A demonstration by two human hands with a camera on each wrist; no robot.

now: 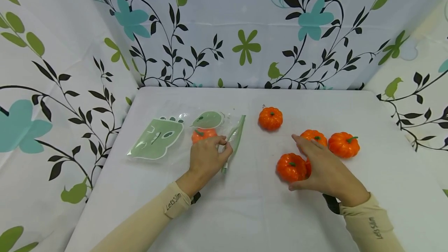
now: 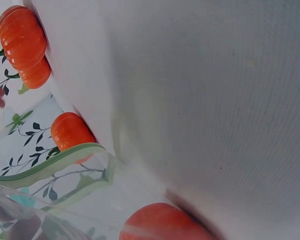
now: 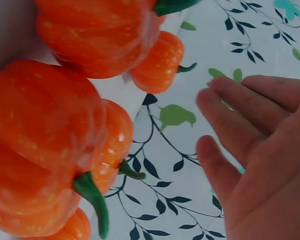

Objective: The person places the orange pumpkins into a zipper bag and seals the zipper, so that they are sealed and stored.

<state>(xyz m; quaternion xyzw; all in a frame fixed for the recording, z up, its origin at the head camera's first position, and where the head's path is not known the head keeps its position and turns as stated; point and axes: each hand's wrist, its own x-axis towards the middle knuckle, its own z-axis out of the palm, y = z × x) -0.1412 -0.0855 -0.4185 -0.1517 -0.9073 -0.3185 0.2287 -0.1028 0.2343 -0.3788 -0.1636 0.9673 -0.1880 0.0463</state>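
Note:
My left hand (image 1: 209, 154) pinches the edge of a clear plastic bag with a green cartoon print (image 1: 156, 138), its opening edged by a green strip (image 1: 236, 137). An orange toy pumpkin (image 1: 203, 135) shows through the film behind that hand; the left wrist view has a pumpkin (image 2: 162, 225) low in the frame by the film. Over the pumpkin cluster at the right, my right hand (image 1: 327, 170) spreads its fingers and thumb beside a front pumpkin (image 1: 290, 167), partly covering another pumpkin (image 1: 312, 136). In the right wrist view its fingers (image 3: 235, 115) are straight and grip nothing.
One more pumpkin (image 1: 270, 118) sits alone toward the back, and another pumpkin (image 1: 344, 145) lies to the right of the right hand. Everything rests on a white-covered table (image 1: 255, 217). A leaf-patterned curtain (image 1: 224, 22) hangs behind and along the sides.

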